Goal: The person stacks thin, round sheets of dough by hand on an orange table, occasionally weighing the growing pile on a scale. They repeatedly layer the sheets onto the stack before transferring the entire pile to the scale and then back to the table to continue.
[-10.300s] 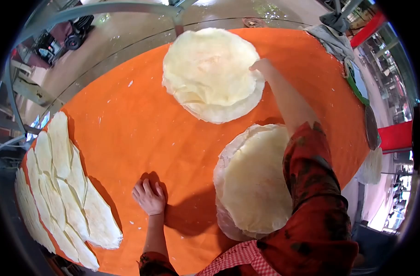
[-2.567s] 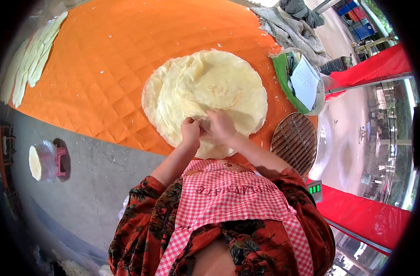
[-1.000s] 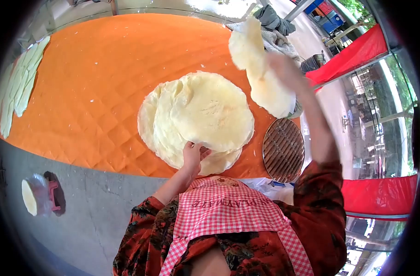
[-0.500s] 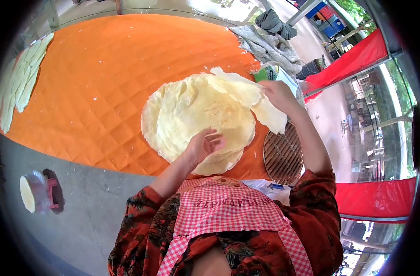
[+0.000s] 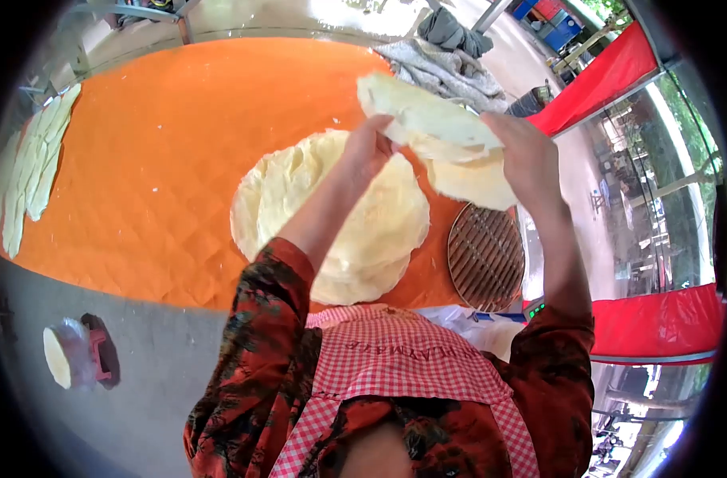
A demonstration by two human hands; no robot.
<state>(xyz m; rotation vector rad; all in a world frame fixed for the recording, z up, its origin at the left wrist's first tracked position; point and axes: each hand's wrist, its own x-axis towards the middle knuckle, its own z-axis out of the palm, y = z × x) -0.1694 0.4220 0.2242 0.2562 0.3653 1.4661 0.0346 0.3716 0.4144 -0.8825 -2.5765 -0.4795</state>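
Note:
A thin pale flatbread [image 5: 423,111], partly folded over, hangs in the air above the far right of the pile. My left hand [image 5: 370,146] pinches its near left edge, while my right hand [image 5: 525,153] has the right end between thumb and fingers. Below lies a broad stack of round thin flatbreads [image 5: 383,227] with wavy edges, and my left forearm crosses over it. A round slatted rack [image 5: 486,259] sits to the right of the stack, under my right forearm.
Orange quilted cloth [image 5: 164,183] covers the table. Folded pale sheets [image 5: 41,159] lie at its far left end. A grey towel [image 5: 447,72] is bunched at the back edge. On the floor at lower left stands a small pink stool [image 5: 101,354] beside a wrapped pale roll [image 5: 67,353].
My left hand has moved from over the stack up to the flatbread and grips its edge. The flatbread is raised off the stack, stretched between both hands.

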